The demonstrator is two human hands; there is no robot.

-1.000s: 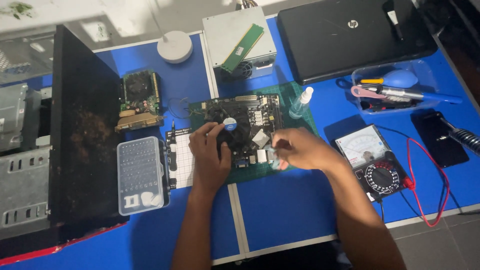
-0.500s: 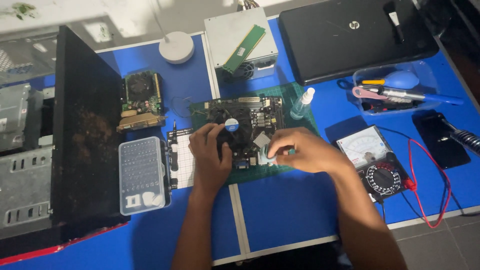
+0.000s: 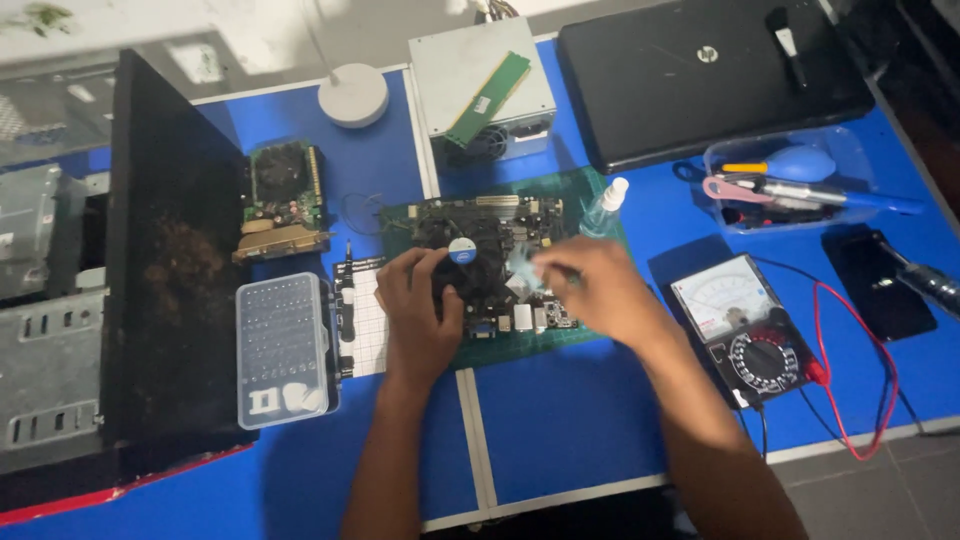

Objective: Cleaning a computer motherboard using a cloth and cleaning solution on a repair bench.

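Small green motherboard (image 3: 500, 265) w/ round black cooler fan
Lies flat on green mat, mid blue table; blue-white sticker at fan hub, partly covered by hands.

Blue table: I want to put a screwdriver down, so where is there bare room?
Bare table lies below the green mat, between the two forearms, and left of the left forearm below the clear bit case. Crowded: around the circuit board, the meter and the tool tray.

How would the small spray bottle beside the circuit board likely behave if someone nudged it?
The spray bottle looks tall and narrow, so it would probably tip rather than slide. It seems clear plastic, so likely light. Once down, its round body may roll across the blue table.
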